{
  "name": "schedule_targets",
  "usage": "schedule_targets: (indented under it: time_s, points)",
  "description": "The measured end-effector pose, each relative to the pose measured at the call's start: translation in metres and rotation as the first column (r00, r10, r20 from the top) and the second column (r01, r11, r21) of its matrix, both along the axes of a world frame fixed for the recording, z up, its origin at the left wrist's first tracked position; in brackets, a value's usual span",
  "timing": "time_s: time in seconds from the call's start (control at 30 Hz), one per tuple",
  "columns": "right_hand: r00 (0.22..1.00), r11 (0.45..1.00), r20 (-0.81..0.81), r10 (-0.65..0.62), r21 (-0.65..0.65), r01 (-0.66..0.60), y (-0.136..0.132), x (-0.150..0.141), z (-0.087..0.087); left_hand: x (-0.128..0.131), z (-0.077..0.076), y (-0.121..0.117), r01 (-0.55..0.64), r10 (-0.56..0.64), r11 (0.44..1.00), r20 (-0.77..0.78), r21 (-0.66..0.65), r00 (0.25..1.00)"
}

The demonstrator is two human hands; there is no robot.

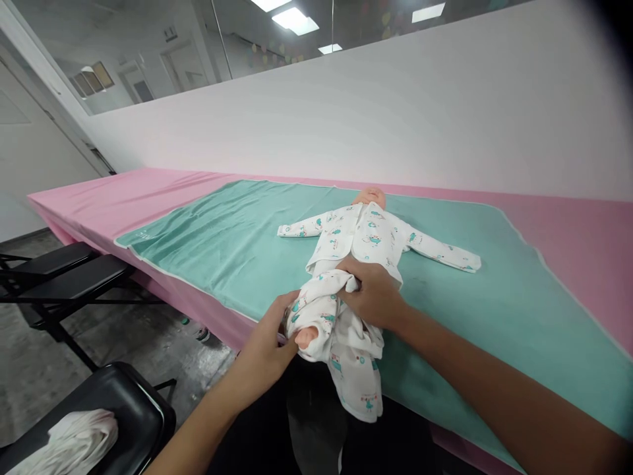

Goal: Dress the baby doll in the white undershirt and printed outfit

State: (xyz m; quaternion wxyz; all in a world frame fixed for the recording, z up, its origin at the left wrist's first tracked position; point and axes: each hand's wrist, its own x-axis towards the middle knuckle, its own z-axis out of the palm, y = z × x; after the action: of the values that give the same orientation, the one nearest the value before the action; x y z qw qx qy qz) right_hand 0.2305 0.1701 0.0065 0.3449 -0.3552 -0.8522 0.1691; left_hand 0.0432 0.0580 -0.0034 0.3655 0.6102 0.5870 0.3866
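Note:
A baby doll (pixel 370 196) lies on its back on a green mat (pixel 237 237), dressed in a white printed top (pixel 363 237) with sleeves spread out. White printed trousers (pixel 346 349) are bunched around its legs near the table's front edge. A bare doll foot (pixel 306 337) pokes out of one trouser leg. My left hand (pixel 267 349) is closed around that leg at the foot. My right hand (pixel 373 293) grips the gathered trouser cloth at the doll's waist.
The mat lies on a pink sheet (pixel 148 191) covering a long table against a white wall. Black chairs (pixel 64 277) stand at the left. The nearest black chair (pixel 128 409) holds a crumpled white cloth (pixel 74 442).

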Motion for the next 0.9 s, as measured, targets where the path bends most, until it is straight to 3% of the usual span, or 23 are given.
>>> schedule_targets:
  time_s: [0.17, 0.27, 0.37, 0.43, 0.53, 0.63, 0.7, 0.77, 0.83, 0.9]
  points:
    - [0.995, 0.999, 0.095, 0.041, 0.027, -0.044, -0.001, 0.002, 0.003, -0.001, -0.005, 0.017, -0.046, 0.112, 0.965, -0.245, 0.259, 0.963]
    - [0.979, 0.996, 0.196, 0.045, 0.068, -0.059, 0.004, 0.012, 0.009, -0.003, -0.002, 0.029, -0.067, 0.145, 0.946, -0.23, 0.317, 0.962]
    - [0.97, 0.998, 0.241, 0.04, 0.033, -0.05, 0.011, 0.026, 0.016, -0.008, 0.013, 0.035, 0.056, -0.053, 0.992, -0.03, 0.109, 0.998]
    - [0.975, 1.0, 0.222, 0.026, 0.007, -0.028, 0.016, 0.033, 0.018, -0.015, 0.027, 0.038, 0.206, -0.205, 0.979, 0.118, 0.01, 0.972]
    - [0.993, 1.0, 0.118, -0.013, 0.014, 0.011, 0.021, 0.037, 0.015, -0.022, 0.044, 0.05, 0.271, -0.282, 0.959, 0.226, 0.076, 0.932]
    - [0.963, 0.958, 0.003, -0.268, 0.103, 0.266, 0.027, 0.037, 0.009, -0.016, 0.048, 0.077, 0.172, -0.187, 0.963, 0.057, 0.205, 0.981]
    - [0.88, 0.858, -0.034, -0.474, 0.208, 0.47, 0.032, 0.037, 0.005, -0.003, 0.042, 0.1, 0.16, -0.109, 0.947, -0.19, 0.28, 0.976]
    - [0.818, 0.771, -0.035, -0.573, 0.315, 0.554, 0.038, 0.039, 0.002, 0.015, 0.035, 0.123, 0.202, -0.048, 0.913, -0.399, 0.355, 0.916]
    - [0.815, 0.761, -0.014, -0.579, 0.351, 0.546, 0.043, 0.043, 0.0, 0.031, 0.029, 0.142, 0.207, 0.036, 0.883, -0.501, 0.421, 0.865]
    - [0.838, 0.809, -0.005, -0.546, 0.256, 0.529, 0.047, 0.047, -0.003, 0.04, 0.025, 0.157, 0.167, 0.099, 0.869, -0.496, 0.465, 0.863]
